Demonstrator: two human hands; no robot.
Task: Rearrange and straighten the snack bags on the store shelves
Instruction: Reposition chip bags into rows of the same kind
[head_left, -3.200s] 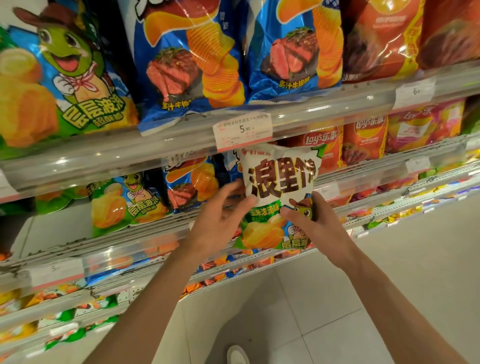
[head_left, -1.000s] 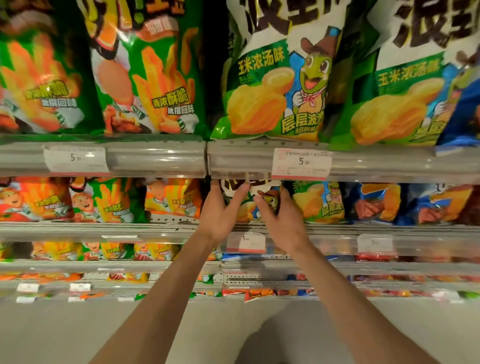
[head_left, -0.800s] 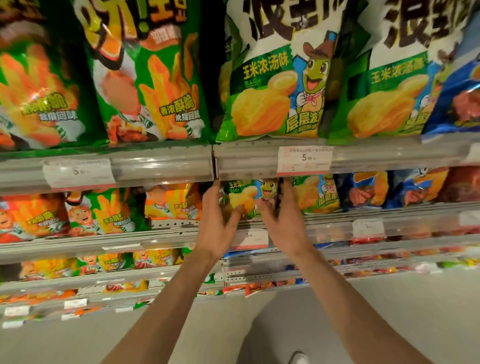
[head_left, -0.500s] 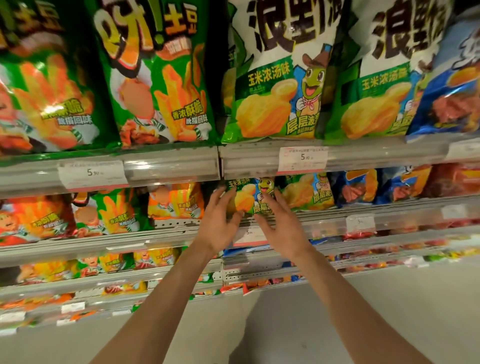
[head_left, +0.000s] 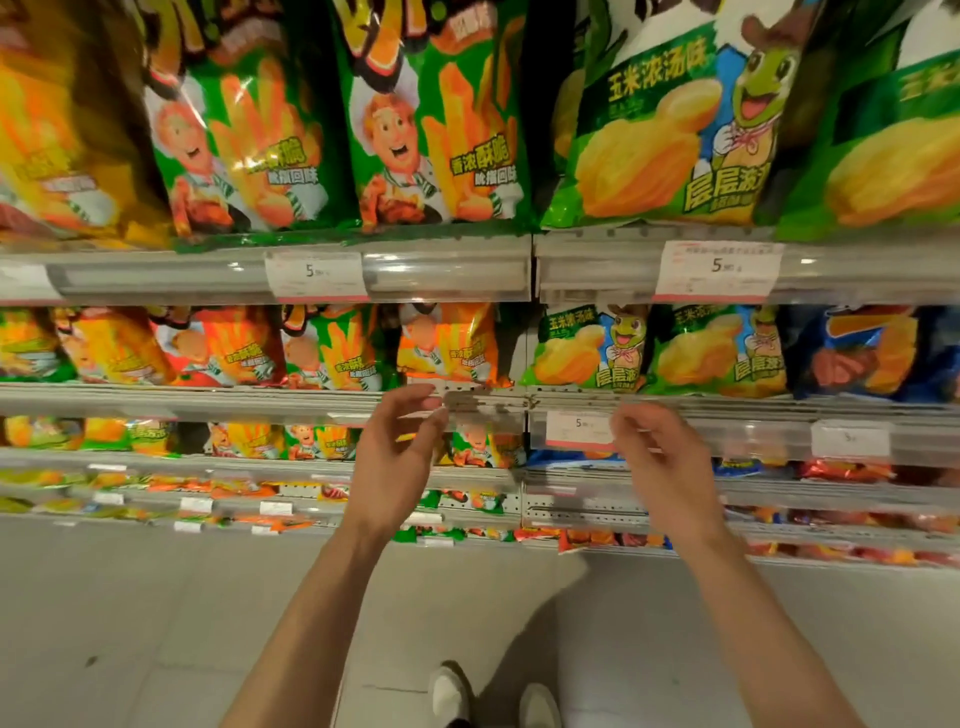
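The glossy green-and-white corn-soup chip bag with a cartoon turtle (head_left: 584, 347) stands upright on the second shelf, at twelve o'clock from my hands. My left hand (head_left: 396, 457) and right hand (head_left: 662, 460) hang below it, fingers loosely curled, holding nothing.

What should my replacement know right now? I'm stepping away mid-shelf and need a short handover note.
Left hand: empty, fingers loosely curled, in front of the second shelf's rail.
Right hand: empty, relaxed, in front of the price tag.
Green corn-soup bag stands upright on the second shelf beside a matching bag.
Done: that bag looks placed.
Left: the orange fries bag beside it and the lower rows probably need checking.
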